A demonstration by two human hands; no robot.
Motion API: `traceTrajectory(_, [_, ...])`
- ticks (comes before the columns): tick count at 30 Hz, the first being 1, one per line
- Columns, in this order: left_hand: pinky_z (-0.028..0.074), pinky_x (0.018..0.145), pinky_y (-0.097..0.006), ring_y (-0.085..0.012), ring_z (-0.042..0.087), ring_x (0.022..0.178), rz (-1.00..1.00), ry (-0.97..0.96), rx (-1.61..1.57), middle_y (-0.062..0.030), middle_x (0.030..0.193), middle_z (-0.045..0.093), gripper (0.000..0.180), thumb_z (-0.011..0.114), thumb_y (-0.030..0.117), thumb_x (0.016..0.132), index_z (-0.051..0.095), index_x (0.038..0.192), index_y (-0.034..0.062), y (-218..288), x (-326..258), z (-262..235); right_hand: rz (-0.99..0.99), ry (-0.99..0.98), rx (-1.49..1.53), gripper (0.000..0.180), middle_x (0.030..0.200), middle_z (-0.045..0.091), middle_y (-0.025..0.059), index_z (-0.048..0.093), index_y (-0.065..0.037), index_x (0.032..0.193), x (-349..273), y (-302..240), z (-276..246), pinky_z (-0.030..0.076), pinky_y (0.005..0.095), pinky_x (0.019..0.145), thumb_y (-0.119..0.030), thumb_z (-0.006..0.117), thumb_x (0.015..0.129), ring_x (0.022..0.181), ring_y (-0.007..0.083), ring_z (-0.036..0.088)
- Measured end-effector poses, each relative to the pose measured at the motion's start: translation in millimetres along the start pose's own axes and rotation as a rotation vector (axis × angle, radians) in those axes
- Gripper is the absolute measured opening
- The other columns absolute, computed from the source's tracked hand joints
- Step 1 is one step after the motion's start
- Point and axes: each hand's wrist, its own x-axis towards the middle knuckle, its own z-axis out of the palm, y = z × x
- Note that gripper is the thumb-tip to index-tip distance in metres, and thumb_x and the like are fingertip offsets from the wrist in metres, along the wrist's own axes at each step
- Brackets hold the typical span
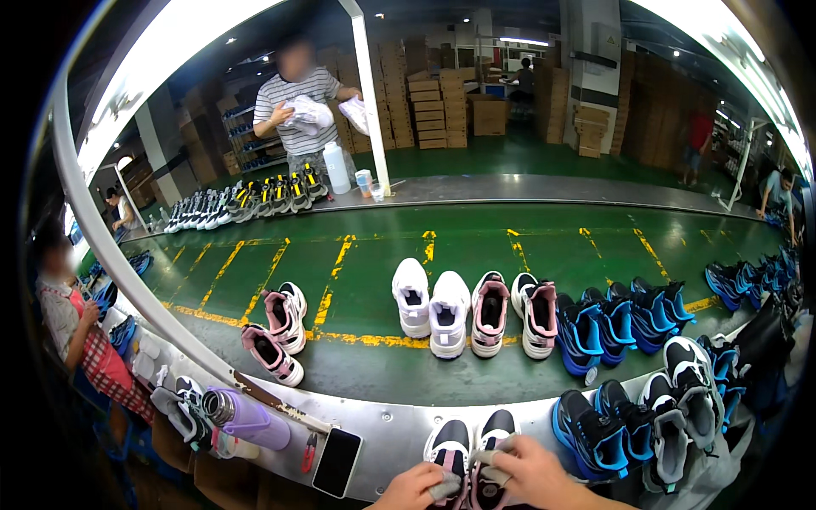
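Shoe pair: the left shoe [449, 435] and right shoe [499, 422], white, black and pink, sit side by side on the metal ledge [387, 417] before you, toes away from you.
Left hand: your left hand [416, 487] has its fingers bent and nearly together at the left shoe's opening; a skewed pull could twist the tongue.
Right hand: your right hand [529, 473] brings thumb and fingers close together over the right shoe's opening; uneven pressure could tip that shoe into its neighbour.
Grey material: at your fingertips, too small to identify; you may be pinching it or wearing it, I can't tell. If loose, it could snag.
Phone: the phone [337, 461] lies left of your hands; a wide elbow could knock it off.
Blue sneakers: the blue-black sneakers [591, 435] crowd your right side, so a sideways swing could topple them.
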Motion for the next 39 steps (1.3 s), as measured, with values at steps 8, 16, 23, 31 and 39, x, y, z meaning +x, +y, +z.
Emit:
traceTrajectory(8, [0.041, 0.083, -0.042, -0.0333, 0.052, 0.092, 0.203, -0.088, 0.352, -0.0139, 0.099, 0.057, 0.018, 0.059, 0.018, 0.083, 0.062, 0.094, 0.0049, 7.2, 7.1, 22.6, -0.083, -0.128, 0.041, 0.017, 0.091, 0.049, 0.0165, 0.063, -0.011, 0.095, -15.7, 47.0, 12.9, 0.044, 0.0428, 0.066, -0.016, 0.065, 0.079, 0.077, 0.0354, 0.052])
traceTrajectory(16, [0.042, 0.082, -0.043, -0.0351, 0.051, 0.092, 0.204, -0.020, 0.421, -0.0146, 0.100, 0.057, 0.018, 0.059, 0.012, 0.080, 0.062, 0.097, 0.0052, 6.7, 8.9, 41.5, -0.070, -0.166, 0.055, 0.012, 0.090, 0.047, 0.0146, 0.061, -0.013, 0.088, -20.5, 58.2, 13.7, 0.045, 0.0418, 0.062, -0.016, 0.065, 0.077, 0.075, 0.0336, 0.053])
traceTrajectory(23, [0.042, 0.078, -0.043, -0.0354, 0.051, 0.090, 0.224, 0.183, 0.438, -0.0154, 0.097, 0.056, 0.018, 0.062, 0.014, 0.078, 0.064, 0.095, 0.0074, 4.9, 8.2, 56.9, 0.407, -0.049, 0.663, 0.026, 0.093, 0.058, 0.0175, 0.058, -0.006, 0.105, -23.8, 35.3, 8.5, 0.049, 0.0355, 0.068, -0.017, 0.063, 0.082, 0.081, 0.0309, 0.060])
traceTrajectory(31, [0.042, 0.078, -0.043, -0.0343, 0.051, 0.089, 0.170, 0.217, 0.500, -0.0142, 0.097, 0.055, 0.017, 0.065, 0.016, 0.077, 0.067, 0.093, 0.0111, 2.9, 6.0, 71.7, 0.238, -0.122, 0.243, 0.031, 0.098, 0.050, 0.0187, 0.054, -0.013, 0.116, -41.3, 69.7, 20.5, 0.050, 0.0392, 0.072, -0.013, 0.055, 0.086, 0.086, 0.0344, 0.059])
traceTrajectory(39, [0.043, 0.078, -0.043, -0.0346, 0.052, 0.090, 0.138, 0.227, 0.475, -0.0150, 0.098, 0.055, 0.018, 0.066, 0.017, 0.077, 0.067, 0.094, 0.0102, 6.9, 12.6, 75.0, -0.067, -0.195, 0.005, 0.029, 0.102, 0.050, 0.0194, 0.055, -0.010, 0.113, -40.2, 66.9, -21.7, 0.049, 0.0410, 0.074, -0.014, 0.056, 0.085, 0.087, 0.0356, 0.058])
